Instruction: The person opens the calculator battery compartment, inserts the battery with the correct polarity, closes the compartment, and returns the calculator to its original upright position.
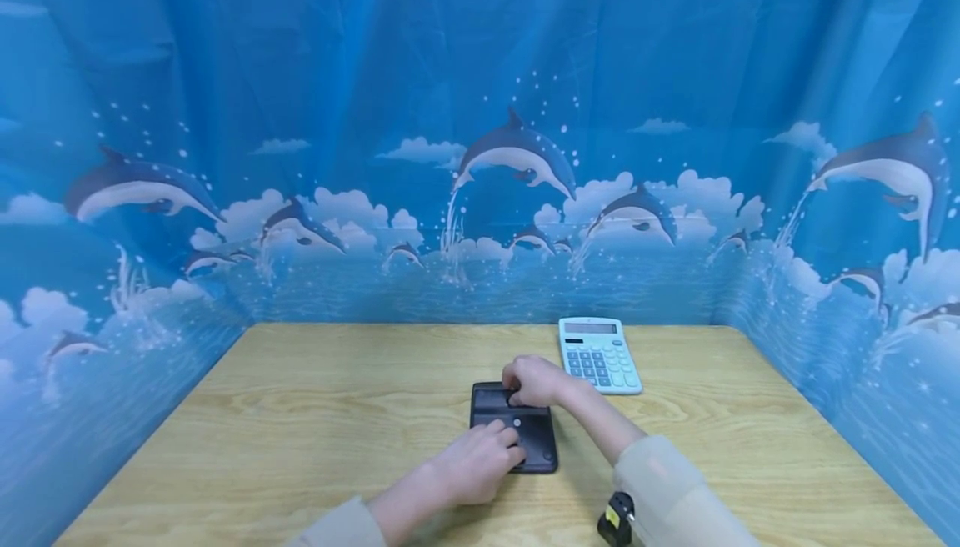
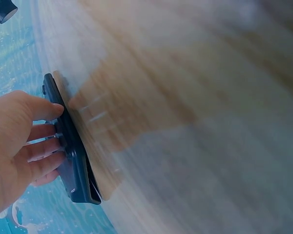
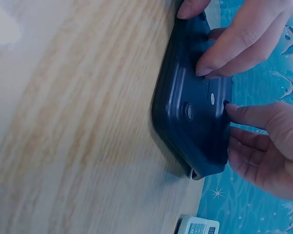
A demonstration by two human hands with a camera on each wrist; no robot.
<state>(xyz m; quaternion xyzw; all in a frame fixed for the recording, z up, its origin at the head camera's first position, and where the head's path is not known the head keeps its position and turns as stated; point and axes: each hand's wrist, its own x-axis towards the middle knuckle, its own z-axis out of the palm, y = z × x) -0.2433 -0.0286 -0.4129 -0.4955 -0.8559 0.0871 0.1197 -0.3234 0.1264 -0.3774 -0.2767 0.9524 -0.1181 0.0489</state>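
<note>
A black calculator lies face down on the table, its smooth back up, with a small pale round spot near the middle. My left hand grips its near left part; in the left wrist view the thumb and bent fingers of this hand are on the casing. At the far end my right hand holds the casing. The right wrist view shows this hand's thumb on the back beside the pale spot and the other fingers curled at the edge. The calculator's keys are hidden underneath.
A light blue calculator lies face up beyond my right hand, near the table's back edge. The wood-grain table is enclosed by a blue dolphin-print curtain. A small black device sits at my right sleeve.
</note>
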